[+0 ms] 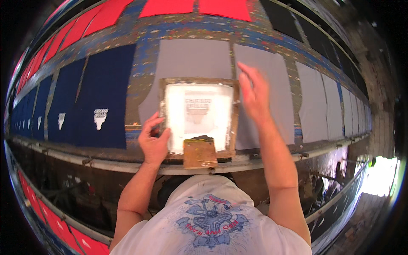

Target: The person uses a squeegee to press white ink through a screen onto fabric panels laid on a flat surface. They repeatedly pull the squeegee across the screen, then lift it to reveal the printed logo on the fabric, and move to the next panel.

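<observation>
A screen-printing frame (161, 97) with white ink and a faint logo lies over a grey fabric panel (193, 55) on the long table. A wooden squeegee (199, 155) rests at the frame's near edge. My left hand (154, 138) grips the frame's left side, fingers curled at its edge. My right hand (254, 93) is raised just beside the upper right corner, over the neighbouring grey panel (267, 127), slightly blurred, with fingers loosely apart and nothing visible in them.
Navy panels (104, 80) with white prints line the left, grey panels (314, 97) the right. Red (223, 8) and black panels (287, 21) lie along the far side. A metal rail (106, 162) runs along the near edge; more red panels (87, 240) lie at lower left.
</observation>
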`<action>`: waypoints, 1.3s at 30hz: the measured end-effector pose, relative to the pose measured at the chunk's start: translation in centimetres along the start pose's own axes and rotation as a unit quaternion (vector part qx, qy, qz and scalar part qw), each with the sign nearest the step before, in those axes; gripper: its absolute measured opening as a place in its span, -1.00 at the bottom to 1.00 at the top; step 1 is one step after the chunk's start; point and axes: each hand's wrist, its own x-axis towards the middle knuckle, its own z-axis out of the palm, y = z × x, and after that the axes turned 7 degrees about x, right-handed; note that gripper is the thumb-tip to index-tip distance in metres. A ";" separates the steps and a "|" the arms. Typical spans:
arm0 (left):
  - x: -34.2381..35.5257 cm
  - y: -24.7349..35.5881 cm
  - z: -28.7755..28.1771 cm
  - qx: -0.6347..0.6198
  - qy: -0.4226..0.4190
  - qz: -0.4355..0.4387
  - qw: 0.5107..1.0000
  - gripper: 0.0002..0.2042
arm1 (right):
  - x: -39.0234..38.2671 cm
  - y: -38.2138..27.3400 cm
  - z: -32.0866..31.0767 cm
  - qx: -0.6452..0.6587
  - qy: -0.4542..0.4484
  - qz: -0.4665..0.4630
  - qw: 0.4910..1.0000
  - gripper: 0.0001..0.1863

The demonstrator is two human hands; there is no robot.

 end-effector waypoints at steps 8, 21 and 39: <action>1.1 2.8 2.6 -0.015 0.003 0.002 1.000 -0.55 | -19.0 -1.2 -3.9 0.208 0.028 0.172 0.962 -0.43; -7.0 9.8 20.0 0.013 -0.016 0.001 1.000 -0.63 | -24.9 7.0 -19.9 0.229 0.000 0.152 0.961 -0.34; -10.2 7.7 28.4 -0.052 -0.036 -0.039 0.997 -0.64 | -26.5 11.8 -25.5 0.129 -0.040 0.162 0.977 -0.33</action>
